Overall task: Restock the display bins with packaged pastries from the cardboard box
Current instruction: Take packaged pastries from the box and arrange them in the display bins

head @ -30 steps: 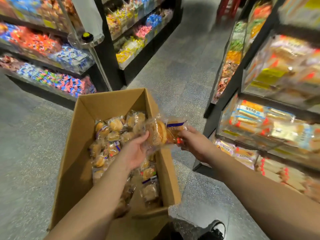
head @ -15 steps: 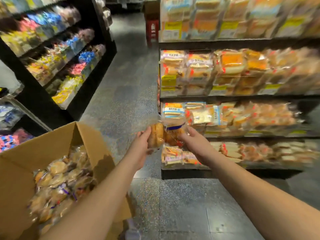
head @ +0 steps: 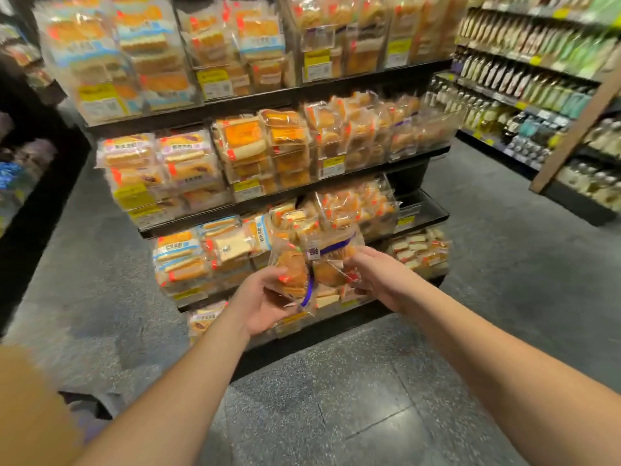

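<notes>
Hands were both occupied at this moment. The left hand (head: 265, 299) cupped a clear-wrapped round golden pastry with a blue stripe on its film (head: 291, 275) from below, fingers curled round its lower edge. The right hand (head: 376, 275) pinched a second clear-wrapped brown pastry bearing a white label (head: 331, 264) at its right end. The two packets touched at the middle and were held in the air in front of the lower tiers of the black tiered display shelf with clear plastic bins (head: 421, 215), near but not in any bin. A blurred tan cardboard corner (head: 30, 405) showed at the lower left, presumably the supply box.

Handling assessment: each packet appeared light, with soft contents inside thin, slippery, crinkling film. Firm squeezing would likely deform the pastry. Recommended hold: support from beneath with an open palm, or pinch the sealed film margin at either end, not the pastry body.

Placement: the bin at the right end of the third tier appeared partly unfilled and was judged a likely destination, though the matching product row could not be confirmed because of blur. A grey speckled tiled floor (head: 336, 405) lay below the arms.
</notes>
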### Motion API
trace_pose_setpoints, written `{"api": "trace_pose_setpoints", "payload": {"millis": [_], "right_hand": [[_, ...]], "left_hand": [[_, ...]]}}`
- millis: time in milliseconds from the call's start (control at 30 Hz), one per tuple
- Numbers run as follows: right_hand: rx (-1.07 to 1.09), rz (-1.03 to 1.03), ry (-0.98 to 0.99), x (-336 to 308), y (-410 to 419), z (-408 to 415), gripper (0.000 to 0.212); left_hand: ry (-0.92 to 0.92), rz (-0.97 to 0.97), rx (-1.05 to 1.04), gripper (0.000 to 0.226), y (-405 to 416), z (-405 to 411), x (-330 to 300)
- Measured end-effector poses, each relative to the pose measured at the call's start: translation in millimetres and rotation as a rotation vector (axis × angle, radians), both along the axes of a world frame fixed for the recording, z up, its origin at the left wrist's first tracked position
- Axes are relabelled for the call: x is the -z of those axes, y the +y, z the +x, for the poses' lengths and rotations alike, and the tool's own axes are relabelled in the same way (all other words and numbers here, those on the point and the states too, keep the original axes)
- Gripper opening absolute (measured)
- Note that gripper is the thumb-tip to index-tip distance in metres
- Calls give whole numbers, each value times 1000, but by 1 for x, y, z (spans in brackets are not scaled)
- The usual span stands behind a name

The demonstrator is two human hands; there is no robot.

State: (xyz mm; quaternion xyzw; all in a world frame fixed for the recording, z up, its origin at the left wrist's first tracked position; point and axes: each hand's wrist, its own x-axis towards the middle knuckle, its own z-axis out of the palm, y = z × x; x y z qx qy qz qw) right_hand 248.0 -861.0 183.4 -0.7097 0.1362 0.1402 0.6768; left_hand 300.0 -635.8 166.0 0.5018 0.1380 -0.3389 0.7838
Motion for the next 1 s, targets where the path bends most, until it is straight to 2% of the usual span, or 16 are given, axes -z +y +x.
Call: {"api": "trace_pose_setpoints", "payload": {"millis": [200, 333, 467, 567, 767, 800, 900, 1000], "right_hand": [[104, 29, 60, -21, -108, -25, 16], [129, 7, 69, -29, -150, -27, 14], [167, 2, 77, -32, -187, -16, 13], [207, 2, 120, -33, -227, -3, 10], [261, -43, 169, -44, -307, 57, 10], [247, -65, 176, -46, -318, 71, 9], [201, -135, 197, -54, -345, 115, 8], [112, -202, 217, -62, -364, 160, 7]], "left_hand": [[-25, -11, 194, 32, -89, 11, 1], [-14, 17, 279, 32, -143, 24, -3], [-84, 97, 370, 28, -190, 46, -8], [-121, 93, 382, 18, -214, 73, -8], [-125, 31, 384, 26, -253, 153, -8], [-120, 2, 385, 32, -260, 168, -9], [-156, -58, 449, 78, -283, 212, -16], [-304, -48, 682, 99, -311, 248, -33]]}}
